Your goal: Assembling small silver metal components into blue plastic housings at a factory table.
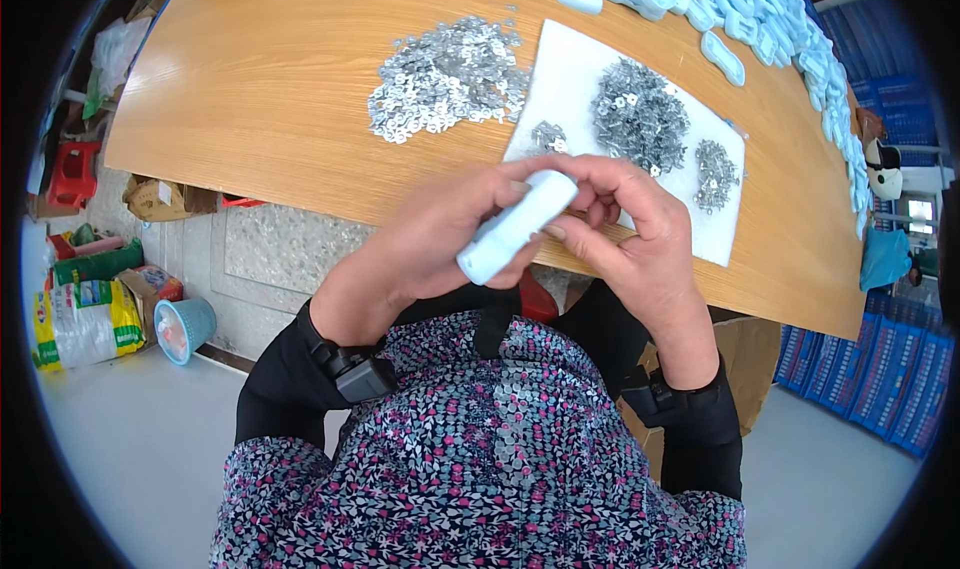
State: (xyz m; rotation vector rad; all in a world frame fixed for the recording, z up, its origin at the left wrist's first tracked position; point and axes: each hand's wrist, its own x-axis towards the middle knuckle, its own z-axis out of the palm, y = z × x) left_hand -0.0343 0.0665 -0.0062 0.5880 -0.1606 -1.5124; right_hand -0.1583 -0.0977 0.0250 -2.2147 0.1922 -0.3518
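Just past the table's near edge I hold a light blue plastic piece [515, 227], long and rounded like a small handle or casing, tilted with its upper end to the right. My left hand [440, 219] is closed around it, thumb on the upper side. My right hand [635, 224] is closed at the upper right end, its index finger and thumb against the piece. Whether small parts sit inside the curled right fingers is hidden. Beyond the hands, a white sheet [565, 64] carries a large heap of small metal parts [640, 117] and smaller piles [715, 174].
A big heap of flat silver metal pieces [445, 77] lies on the wooden table [250, 89], left of the sheet. Many light blue plastic pieces [740, 19] are piled at the far right. Blue boxes [870, 379] stand lower right; a light blue bin [185, 329] stands on the left floor.
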